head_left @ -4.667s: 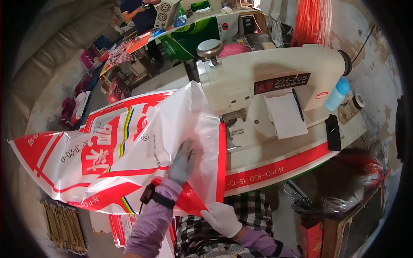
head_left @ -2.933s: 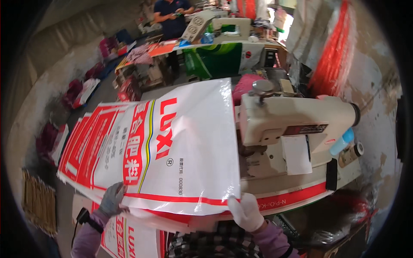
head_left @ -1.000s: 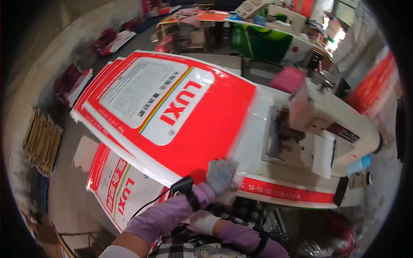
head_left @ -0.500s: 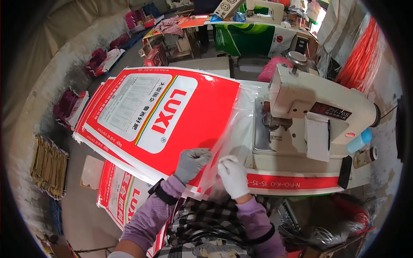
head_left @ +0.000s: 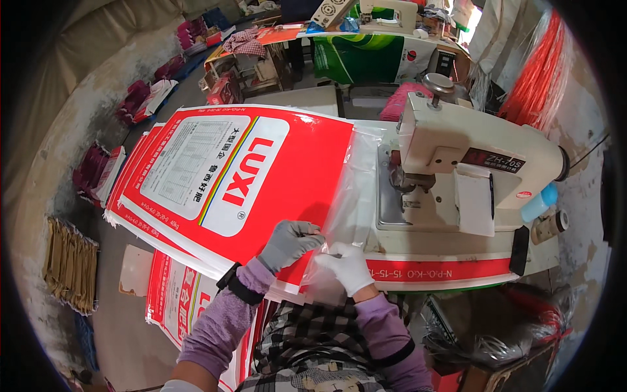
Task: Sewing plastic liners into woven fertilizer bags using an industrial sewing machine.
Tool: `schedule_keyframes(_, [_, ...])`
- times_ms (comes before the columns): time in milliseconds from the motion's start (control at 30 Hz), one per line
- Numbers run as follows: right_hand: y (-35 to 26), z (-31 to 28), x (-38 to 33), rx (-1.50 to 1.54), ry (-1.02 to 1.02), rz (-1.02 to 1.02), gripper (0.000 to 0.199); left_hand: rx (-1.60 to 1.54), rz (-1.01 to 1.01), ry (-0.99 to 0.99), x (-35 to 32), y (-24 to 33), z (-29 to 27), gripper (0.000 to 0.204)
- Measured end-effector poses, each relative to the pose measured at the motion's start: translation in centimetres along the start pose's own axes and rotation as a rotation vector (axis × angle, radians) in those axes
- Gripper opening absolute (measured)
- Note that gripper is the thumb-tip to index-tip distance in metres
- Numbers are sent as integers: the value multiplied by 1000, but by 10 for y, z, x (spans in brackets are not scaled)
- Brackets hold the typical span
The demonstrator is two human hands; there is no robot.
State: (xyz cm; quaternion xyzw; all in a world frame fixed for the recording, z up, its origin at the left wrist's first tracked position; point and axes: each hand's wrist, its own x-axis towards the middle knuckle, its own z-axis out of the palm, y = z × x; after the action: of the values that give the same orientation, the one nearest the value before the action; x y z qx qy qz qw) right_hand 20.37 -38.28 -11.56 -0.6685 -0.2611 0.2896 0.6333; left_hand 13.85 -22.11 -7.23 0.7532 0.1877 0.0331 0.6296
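A stack of red and white printed sacks (head_left: 297, 185) lies flat to the left of a cream sewing machine (head_left: 450, 153). Clear plastic film (head_left: 344, 214), like a bag liner, sticks out past the top sack's right edge. My left hand (head_left: 290, 244), in a grey glove, rests over the near right corner of that sack, fingertips pinched on the film. Close beside it my right hand (head_left: 348, 266), in a white glove, is closed on the same film. The exact fingertip grip is partly hidden.
More red sacks (head_left: 171, 287) hang lower at the left. The machine carries a white pad (head_left: 475, 201); a blue bottle (head_left: 539, 201) and a thread spool (head_left: 550, 225) stand right. Red strands (head_left: 537, 78) hang behind. Bundled brown material (head_left: 70, 266) lies far left.
My left fingers have stretched rightward along the film. My right hand has come slightly lower and closer to the left one. The whole view has shifted a little; sacks and machine stay put.
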Motion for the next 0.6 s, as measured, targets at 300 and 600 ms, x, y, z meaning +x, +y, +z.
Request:
schedule_keyframes(300, [32, -17, -19, -791, 129, 43, 22, -825, 98, 276, -27, -5, -18, 7])
schedule_keyframes(600, [-26, 58, 2, -16, -16, -17, 26, -721, 7, 200, -29, -20, -7, 17])
